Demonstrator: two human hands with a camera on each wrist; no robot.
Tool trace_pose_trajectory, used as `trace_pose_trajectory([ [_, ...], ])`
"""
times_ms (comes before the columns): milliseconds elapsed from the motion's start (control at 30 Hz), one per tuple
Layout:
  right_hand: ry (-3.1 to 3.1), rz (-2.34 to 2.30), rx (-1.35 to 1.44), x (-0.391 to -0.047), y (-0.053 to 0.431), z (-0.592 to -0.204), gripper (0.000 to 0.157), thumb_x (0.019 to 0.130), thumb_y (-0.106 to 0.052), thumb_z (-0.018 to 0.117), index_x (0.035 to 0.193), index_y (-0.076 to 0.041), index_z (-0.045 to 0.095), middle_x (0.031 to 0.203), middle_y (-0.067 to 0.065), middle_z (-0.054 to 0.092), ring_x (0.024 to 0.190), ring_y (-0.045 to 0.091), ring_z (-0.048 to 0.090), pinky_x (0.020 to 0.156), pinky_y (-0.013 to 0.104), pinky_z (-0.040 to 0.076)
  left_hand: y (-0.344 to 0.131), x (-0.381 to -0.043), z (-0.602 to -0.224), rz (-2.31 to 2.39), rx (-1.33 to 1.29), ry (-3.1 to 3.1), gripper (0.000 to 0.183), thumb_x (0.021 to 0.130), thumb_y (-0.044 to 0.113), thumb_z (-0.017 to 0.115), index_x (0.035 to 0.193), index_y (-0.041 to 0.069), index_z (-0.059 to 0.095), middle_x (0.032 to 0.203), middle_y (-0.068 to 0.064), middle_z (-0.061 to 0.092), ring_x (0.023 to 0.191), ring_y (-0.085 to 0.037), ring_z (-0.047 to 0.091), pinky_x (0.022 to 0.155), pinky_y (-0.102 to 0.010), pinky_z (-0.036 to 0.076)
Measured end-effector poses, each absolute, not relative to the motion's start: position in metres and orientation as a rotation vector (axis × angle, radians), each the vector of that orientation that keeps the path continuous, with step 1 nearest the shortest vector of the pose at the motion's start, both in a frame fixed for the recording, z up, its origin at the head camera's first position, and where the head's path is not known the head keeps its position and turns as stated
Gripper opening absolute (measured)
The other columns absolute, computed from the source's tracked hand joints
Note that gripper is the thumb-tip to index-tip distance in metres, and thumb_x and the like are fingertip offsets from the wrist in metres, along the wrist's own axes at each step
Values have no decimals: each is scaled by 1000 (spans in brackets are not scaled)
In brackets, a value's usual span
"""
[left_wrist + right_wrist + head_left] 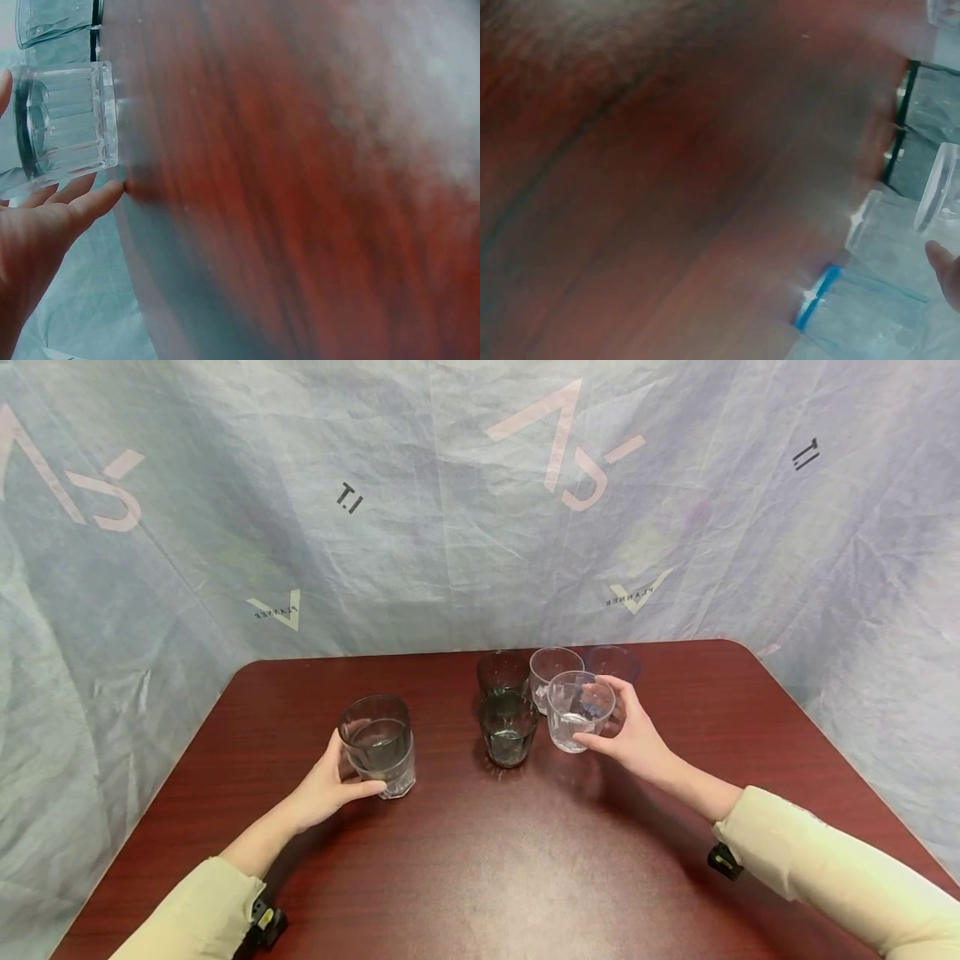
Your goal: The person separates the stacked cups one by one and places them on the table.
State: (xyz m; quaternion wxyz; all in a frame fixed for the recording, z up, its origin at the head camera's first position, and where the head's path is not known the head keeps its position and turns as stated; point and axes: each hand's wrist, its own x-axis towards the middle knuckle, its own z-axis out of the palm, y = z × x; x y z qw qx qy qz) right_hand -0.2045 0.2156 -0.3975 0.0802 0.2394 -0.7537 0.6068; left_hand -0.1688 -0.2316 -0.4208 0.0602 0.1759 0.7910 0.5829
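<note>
My left hand (pixel 324 792) holds a stack of two glasses at the left of the table. The lower one is a clear faceted glass (pixel 402 770), and a dark smoky glass (pixel 375 720) sits nested in it. In the left wrist view, the fingers curve round the clear glass (pixel 75 124) near its base. To the right, my right hand (pixel 633 735) grips another clear glass (pixel 566 710) between thumb and fingers. In the right wrist view, this glass's base (pixel 937 191) is raised above the bases of the standing glasses.
Near the table's back edge stand a dark glass (pixel 495 672), a clear glass (pixel 546 667) and a blue-tinted glass (pixel 625 662). Another dark glass (pixel 507 735) stands just in front of them. A grey printed cloth (pixel 420 577) hangs behind the reddish-brown table (pixel 480 868).
</note>
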Motion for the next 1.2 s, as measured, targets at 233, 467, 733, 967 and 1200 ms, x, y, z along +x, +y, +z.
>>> trace_pose_trajectory([
  [233,-2298,1909,646,-207,215,-407,81,75,21,70,137,7,21,139,32,40,121,26,52,83,19,49,-231,-169,-421,1767,538,2392,94,81,4,79,150,17,17,141,-20,45,118,-5,52,90,-24,47],
  [467,-2410,1874,578,-211,213,-414,82,75,16,74,136,7,20,137,32,42,120,47,47,80,20,48,-233,-170,-422,1747,526,2409,93,82,6,79,150,19,17,140,-18,46,118,-5,52,90,-24,46],
  [733,-2456,1839,562,-212,212,-418,82,75,14,76,136,7,21,135,31,43,117,47,50,78,20,48,-233,-169,-423,1748,541,2410,94,81,5,79,151,20,18,141,-18,45,119,-6,51,91,-26,47],
  [967,-2425,1884,576,-216,211,-421,81,75,17,74,135,7,20,136,32,42,120,49,48,79,19,48,-232,-168,-422,1765,542,2390,94,81,4,79,151,19,17,142,-18,44,119,-7,51,91,-27,47],
  [1200,-2438,1869,591,-218,211,-421,84,76,15,75,138,5,19,136,30,43,118,47,49,83,19,48,-233,-169,-421,1768,506,2359,95,82,6,78,152,19,15,145,-17,40,124,-14,49,94,-35,47],
])
